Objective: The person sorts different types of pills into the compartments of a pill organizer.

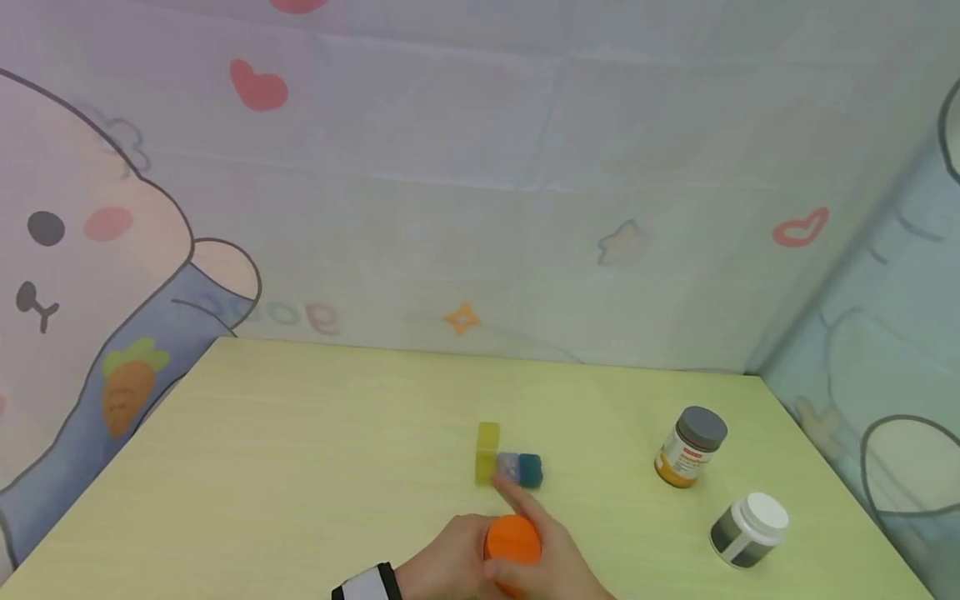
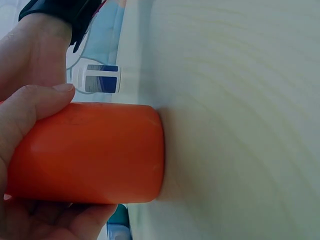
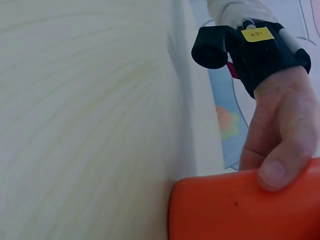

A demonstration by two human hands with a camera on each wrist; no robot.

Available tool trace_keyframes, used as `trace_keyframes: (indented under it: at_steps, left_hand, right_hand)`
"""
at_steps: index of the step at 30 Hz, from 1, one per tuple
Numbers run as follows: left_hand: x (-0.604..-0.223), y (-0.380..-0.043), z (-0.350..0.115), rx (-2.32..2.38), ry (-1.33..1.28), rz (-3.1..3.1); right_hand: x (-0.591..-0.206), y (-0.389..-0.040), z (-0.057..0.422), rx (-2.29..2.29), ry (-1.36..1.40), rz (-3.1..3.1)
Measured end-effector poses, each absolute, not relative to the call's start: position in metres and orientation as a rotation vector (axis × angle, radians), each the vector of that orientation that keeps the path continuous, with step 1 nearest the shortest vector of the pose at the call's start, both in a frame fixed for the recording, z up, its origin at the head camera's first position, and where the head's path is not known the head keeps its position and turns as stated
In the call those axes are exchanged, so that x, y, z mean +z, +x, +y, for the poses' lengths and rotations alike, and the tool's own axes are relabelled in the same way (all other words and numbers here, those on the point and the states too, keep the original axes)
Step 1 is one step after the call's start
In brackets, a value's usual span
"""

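Observation:
An orange bottle (image 1: 513, 540), its round orange top facing up in the head view, is held between both hands. My left hand (image 1: 452, 557) wraps its left side. On the right side my right hand (image 1: 561, 557) grips it, thumb across the front of the top and index finger stretched forward toward the small blocks. In the left wrist view the smooth orange body (image 2: 95, 152) stands with its base right at the tabletop. The right wrist view shows the left thumb (image 3: 274, 172) pressed on the orange side. Most of the other fingers are hidden.
Just beyond the hands lie yellow blocks (image 1: 487, 454), a pale purple block (image 1: 508, 467) and a teal block (image 1: 531, 471). To the right stand a grey-lidded jar (image 1: 690, 447) and a white-capped bottle (image 1: 748, 531). A printed cloth (image 1: 480, 167) hangs behind the table.

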State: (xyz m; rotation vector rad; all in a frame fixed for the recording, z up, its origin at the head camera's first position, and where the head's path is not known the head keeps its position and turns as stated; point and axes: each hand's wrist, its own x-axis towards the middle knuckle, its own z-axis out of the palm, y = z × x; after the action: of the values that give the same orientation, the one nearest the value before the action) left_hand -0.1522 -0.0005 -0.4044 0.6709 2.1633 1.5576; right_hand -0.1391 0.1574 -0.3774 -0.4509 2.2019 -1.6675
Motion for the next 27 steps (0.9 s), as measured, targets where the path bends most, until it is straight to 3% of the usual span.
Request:
trace_keyframes:
  at_steps: [4,11,18,27]
  left_hand:
    - [-0.405,-0.155,-0.002,1.533,0.780,2.210]
    - [-0.404,-0.157,-0.003,1.572,0.707,2.164]
    - [-0.405,-0.165,-0.006,1.434,0.882,2.320]
    - [-0.404,-0.165,-0.004,1.477,0.748,2.158]
  right_hand:
    - [-0.384,-0.138,0.152,-1.693,-0.454,2.287]
    - [-0.388,-0.143,0.151,-1.709,-0.591,2.307]
    - [-0.387,-0.157,0.156,-1.672,-0.755,2.084]
    - [-0.393,-0.166,0.181,-1.673,-0.936,1.941]
